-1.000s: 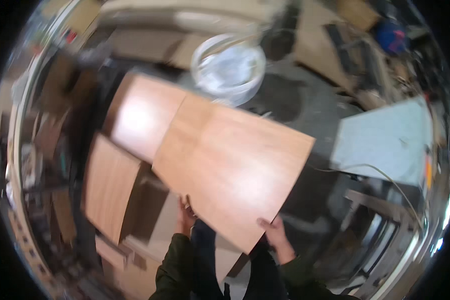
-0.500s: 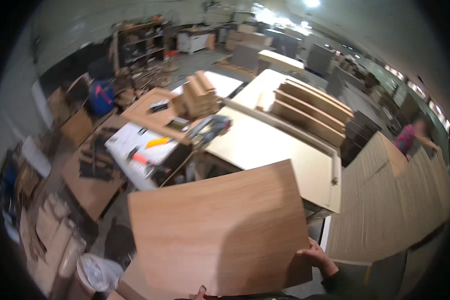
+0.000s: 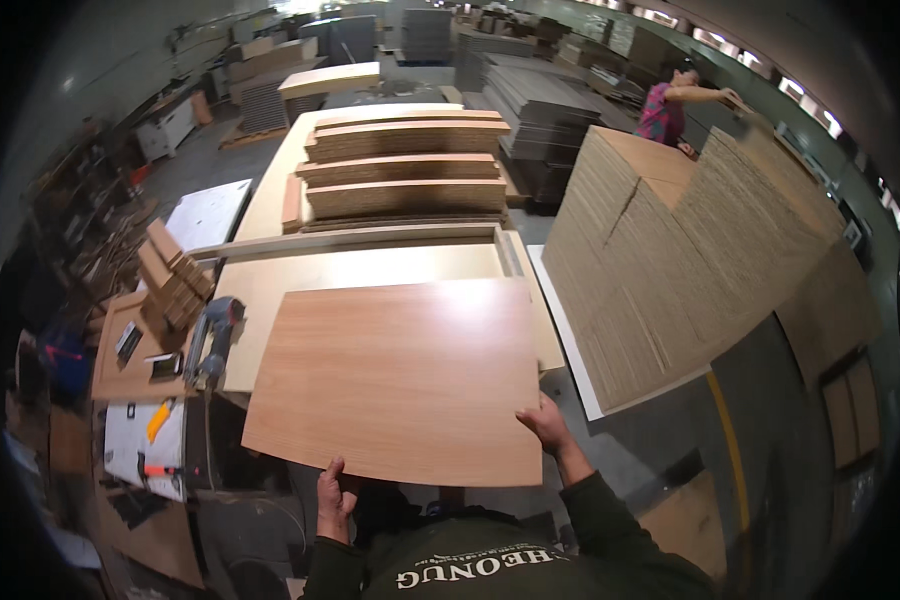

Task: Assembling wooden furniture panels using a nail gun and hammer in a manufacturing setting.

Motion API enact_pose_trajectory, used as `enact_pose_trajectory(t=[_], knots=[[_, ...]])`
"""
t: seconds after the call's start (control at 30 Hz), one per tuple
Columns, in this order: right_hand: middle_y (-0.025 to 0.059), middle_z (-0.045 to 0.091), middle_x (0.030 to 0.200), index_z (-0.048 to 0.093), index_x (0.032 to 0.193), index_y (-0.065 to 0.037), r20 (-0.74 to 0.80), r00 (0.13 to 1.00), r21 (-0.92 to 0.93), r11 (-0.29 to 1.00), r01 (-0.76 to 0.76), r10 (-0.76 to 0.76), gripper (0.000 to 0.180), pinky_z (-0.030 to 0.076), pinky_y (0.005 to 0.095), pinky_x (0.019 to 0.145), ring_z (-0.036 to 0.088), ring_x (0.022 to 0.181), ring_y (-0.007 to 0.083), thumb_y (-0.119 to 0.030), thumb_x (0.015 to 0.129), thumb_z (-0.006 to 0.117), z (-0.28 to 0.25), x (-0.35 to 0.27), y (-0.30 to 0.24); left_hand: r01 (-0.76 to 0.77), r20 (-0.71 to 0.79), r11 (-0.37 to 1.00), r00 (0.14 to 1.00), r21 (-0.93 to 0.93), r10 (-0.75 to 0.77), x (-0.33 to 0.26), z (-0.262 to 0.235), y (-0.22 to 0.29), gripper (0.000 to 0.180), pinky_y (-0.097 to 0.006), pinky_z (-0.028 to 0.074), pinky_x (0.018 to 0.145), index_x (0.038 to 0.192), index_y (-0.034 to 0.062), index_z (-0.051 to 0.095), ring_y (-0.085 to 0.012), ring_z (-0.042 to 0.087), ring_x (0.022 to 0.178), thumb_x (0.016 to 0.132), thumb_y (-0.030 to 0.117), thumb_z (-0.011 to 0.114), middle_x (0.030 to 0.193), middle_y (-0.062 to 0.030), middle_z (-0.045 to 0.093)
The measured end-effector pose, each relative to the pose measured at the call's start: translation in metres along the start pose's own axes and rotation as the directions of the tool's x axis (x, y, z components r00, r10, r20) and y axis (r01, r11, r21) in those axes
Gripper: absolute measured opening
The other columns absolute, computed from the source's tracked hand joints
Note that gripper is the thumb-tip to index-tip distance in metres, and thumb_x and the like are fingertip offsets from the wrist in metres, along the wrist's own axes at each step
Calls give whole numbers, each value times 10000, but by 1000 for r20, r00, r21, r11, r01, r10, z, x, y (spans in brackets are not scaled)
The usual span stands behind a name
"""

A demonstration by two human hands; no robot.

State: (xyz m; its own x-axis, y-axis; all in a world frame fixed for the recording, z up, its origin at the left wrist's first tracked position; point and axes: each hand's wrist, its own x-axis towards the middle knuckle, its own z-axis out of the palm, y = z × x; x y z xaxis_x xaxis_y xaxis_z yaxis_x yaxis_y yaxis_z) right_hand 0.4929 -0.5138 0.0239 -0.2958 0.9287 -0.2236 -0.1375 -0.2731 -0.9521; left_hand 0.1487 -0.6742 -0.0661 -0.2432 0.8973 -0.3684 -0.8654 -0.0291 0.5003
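A wide wood-grain panel (image 3: 400, 380) is held out in front of me, its far part over the pale workbench top (image 3: 255, 345). My left hand (image 3: 336, 492) grips the near edge left of the middle, thumb on top and fingers underneath. My right hand (image 3: 545, 422) is closed on the right edge near its near corner. Left of the panel, a nail gun (image 3: 215, 340) lies on the bench. Beyond the panel, a wooden rail frame (image 3: 370, 238) runs along the bench, and several stacked wood strips (image 3: 405, 170) lie behind it.
On the right stands a tall stack of boards (image 3: 650, 270), with another person (image 3: 663, 110) reaching over behind it. To the left, a white side table (image 3: 145, 450) bears a yellow-handled tool (image 3: 158, 422) and a hammer-like red tool (image 3: 160, 470). Short wood blocks (image 3: 173, 272) are piled nearby.
My view has swung right toward the bench. The panel, still in both hands, has come over the near part of the bench. The other person's arm is now raised over the boards.
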Motion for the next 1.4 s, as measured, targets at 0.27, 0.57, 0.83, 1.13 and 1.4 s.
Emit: enact_pose_trajectory(t=[0.27, 0.57, 0.83, 1.13, 1.4], knots=[[161, 484, 1309, 488, 1264, -30, -275, 881, -903, 419, -98, -385, 619, 404, 385, 978, 496, 1172, 325, -219, 704, 671, -11, 131, -1, 142, -136, 232, 990, 962, -40, 141, -22, 154, 363, -356, 500, 761, 1080, -36, 591, -227, 625, 864, 872, 260, 622, 979, -148, 637], [90, 182, 1519, 356, 1401, -228, -63, 986, -988, 128, -84, 154, 1034, 192, 565, 1091, 160, 1399, 328, -435, 516, 848, 61, 152, 3, 367, -52, -455, 820, 811, 570, 259, 11, 197, 612, -451, 383, 936, 1213, -35, 479, -371, 455, 1090, 730, 254, 721, 1114, -213, 466], [81, 147, 1534, 303, 1434, -223, 0, 979, -993, 115, -24, 202, 1120, 168, 554, 1107, 122, 1408, 340, -433, 484, 857, 29, 172, -15, 371, -189, -329, 861, 868, 473, 260, 28, 183, 601, -439, 409, 902, 1206, -21, 515, -374, 490, 1021, 681, 182, 723, 1044, -210, 484], [153, 507, 1270, 473, 1288, -68, 208, 972, -943, 242, 230, -112, 796, 355, 468, 988, 475, 1155, 354, -465, 663, 764, 14, 290, -82, 369, -169, -372, 866, 852, 470, 264, 55, 182, 550, -435, 442, 839, 1126, -22, 547, -368, 525, 953, 649, 184, 728, 981, -188, 491], [123, 465, 1333, 468, 1292, -92, 414, 797, -910, -170, 378, -440, 660, 345, 454, 1015, 408, 1256, 301, -366, 742, 707, 72, 583, -172, 404, -192, -469, 879, 785, 436, 261, 68, 179, 467, -447, 470, 784, 981, -3, 569, -374, 555, 908, 637, 257, 751, 969, -179, 523]])
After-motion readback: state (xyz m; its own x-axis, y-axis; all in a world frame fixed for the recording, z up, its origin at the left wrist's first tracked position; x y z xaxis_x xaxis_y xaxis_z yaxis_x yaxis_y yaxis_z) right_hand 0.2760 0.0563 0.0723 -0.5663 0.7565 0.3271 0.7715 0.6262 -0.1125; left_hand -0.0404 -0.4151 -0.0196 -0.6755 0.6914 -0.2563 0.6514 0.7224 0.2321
